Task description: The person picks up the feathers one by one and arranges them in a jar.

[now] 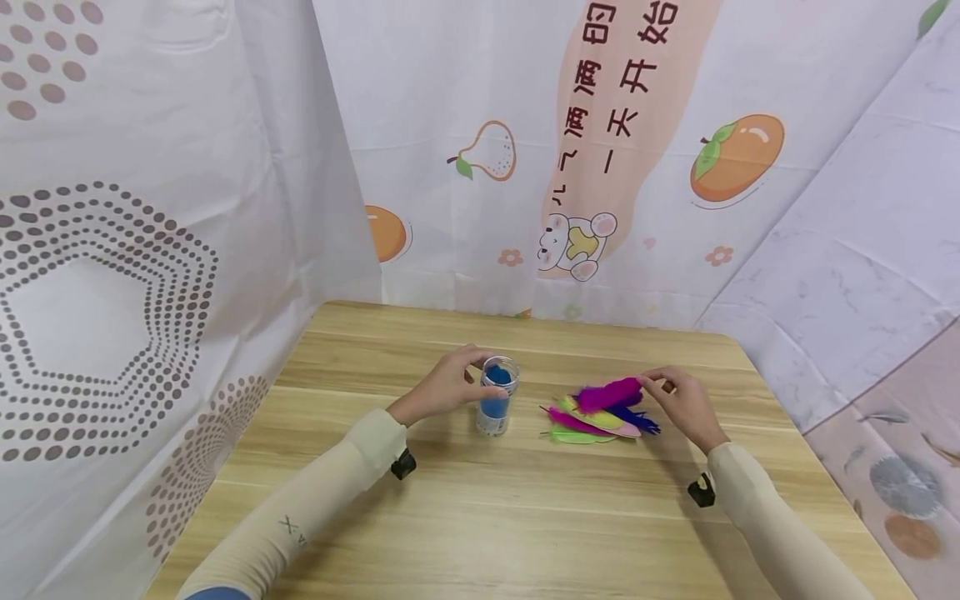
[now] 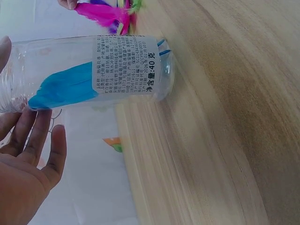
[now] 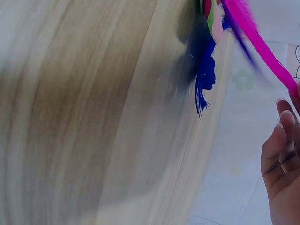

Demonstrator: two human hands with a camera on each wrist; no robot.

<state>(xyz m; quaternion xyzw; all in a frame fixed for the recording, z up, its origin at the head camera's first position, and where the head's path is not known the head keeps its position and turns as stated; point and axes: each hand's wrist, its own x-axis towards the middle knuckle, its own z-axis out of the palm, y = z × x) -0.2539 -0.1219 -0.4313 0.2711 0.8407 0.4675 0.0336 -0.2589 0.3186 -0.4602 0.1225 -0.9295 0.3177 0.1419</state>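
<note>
Jar (image 2: 125, 65), clear and labelled, holds blue feathers (image 2: 68, 86).

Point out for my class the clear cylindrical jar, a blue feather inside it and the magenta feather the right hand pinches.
Clear cylindrical jar (image 2: 108, 68), left wrist view, on its printed side.
Blue feather (image 2: 68, 85), left wrist view, mid-vane.
Magenta feather (image 1: 609, 396), head view, mid-vane.
</note>
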